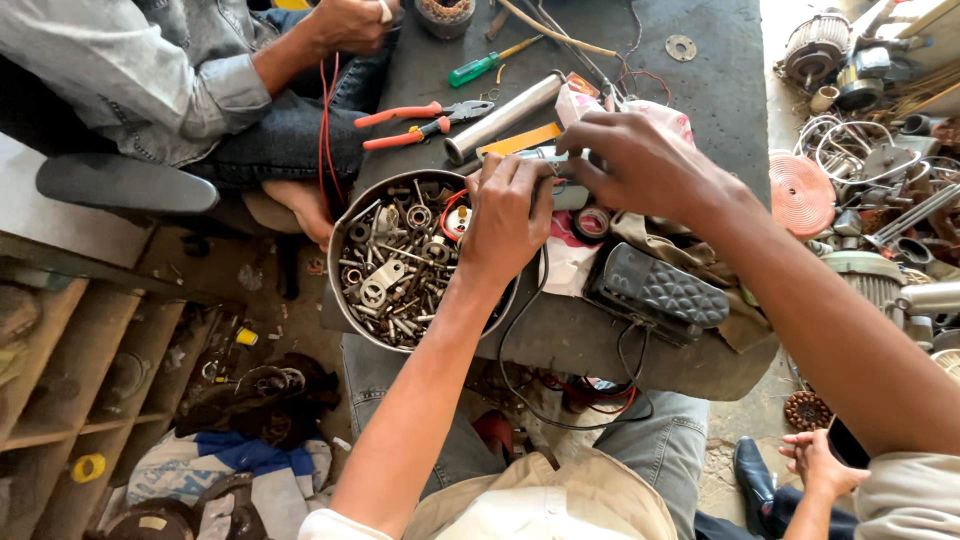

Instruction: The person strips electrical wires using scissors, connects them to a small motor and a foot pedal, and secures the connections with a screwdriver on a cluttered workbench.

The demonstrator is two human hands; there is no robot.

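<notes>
Our left hand (508, 215) and right hand (640, 165) meet above the dark desk (700, 90), fingers pinching a small grey part (566, 175) between them. Just left sits a round metal bowl (345, 300) of bolts and washers.

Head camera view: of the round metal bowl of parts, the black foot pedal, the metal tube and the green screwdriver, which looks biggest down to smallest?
1. Metal bowl
2. Black foot pedal
3. Metal tube
4. Green screwdriver
The pedal sits nearer the camera, so ranks two and three are unsure.

Small pale-grey, block-shaped part (568, 190) with a metallic end, pinched between both hands above the dark bench top, largely hidden by fingers; lying level, just right of the round metal bowl, directly above the small tape roll.
</notes>
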